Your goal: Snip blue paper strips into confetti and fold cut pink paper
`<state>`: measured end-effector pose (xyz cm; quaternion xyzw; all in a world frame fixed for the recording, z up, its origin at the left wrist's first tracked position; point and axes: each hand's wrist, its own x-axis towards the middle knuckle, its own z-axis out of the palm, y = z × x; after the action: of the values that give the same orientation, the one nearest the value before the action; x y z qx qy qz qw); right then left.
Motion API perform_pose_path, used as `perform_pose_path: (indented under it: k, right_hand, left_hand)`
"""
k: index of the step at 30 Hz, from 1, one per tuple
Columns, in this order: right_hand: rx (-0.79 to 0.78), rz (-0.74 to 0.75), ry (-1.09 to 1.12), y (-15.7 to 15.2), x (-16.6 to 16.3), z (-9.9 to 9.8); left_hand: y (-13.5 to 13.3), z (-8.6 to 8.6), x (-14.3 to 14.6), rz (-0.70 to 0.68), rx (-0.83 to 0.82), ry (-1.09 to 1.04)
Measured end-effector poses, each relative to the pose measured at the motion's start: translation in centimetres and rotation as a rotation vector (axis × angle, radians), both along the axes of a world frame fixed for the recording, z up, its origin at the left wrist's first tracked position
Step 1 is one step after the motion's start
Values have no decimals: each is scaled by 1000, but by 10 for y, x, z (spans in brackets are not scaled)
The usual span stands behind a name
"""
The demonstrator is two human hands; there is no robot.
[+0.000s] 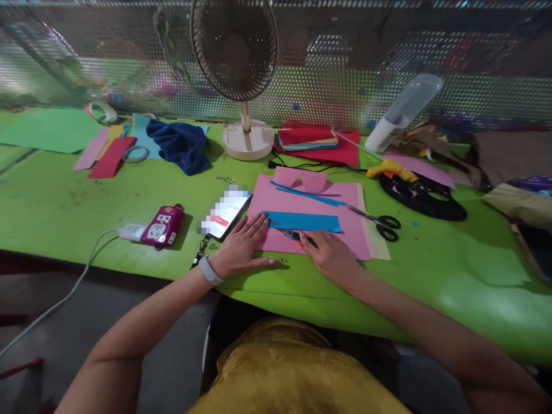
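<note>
A wide blue paper strip (317,221) lies across a pink paper sheet (351,238). My left hand (241,246) rests flat with its fingers stretched out, the tips at the strip's left end. In my right hand (332,256) is a dark craft knife (292,234), its blade pointing left over the strip's lower edge. Part of the knife's handle is hidden by my fingers. Thin blue paper strips (308,194) lie farther up the pink sheet, by some curled pink paper pieces (314,181). Black-handled scissors (386,224) lie at the sheet's right, their tips over its edge.
Left of the sheet are a lit phone (230,215) and a purple power adapter (161,226). Behind stand a fan (246,144), a dark blue cloth (183,144) and stacked coloured paper (308,138). A bottle (401,112) and a black tray-like object (448,207) are at the right.
</note>
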<state>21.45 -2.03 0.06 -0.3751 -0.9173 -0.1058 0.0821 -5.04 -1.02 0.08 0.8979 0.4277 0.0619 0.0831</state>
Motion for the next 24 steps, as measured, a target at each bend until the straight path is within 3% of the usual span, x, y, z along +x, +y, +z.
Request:
perform_pose_path:
  k: [17, 24]
  right_hand:
    - [-33, -7, -46, 7, -12, 3]
    - [-26, 64, -80, 11, -16, 5]
  left_hand:
    - [-1, 0, -2, 6, -17, -22]
    - [1, 2, -2, 18, -25, -30]
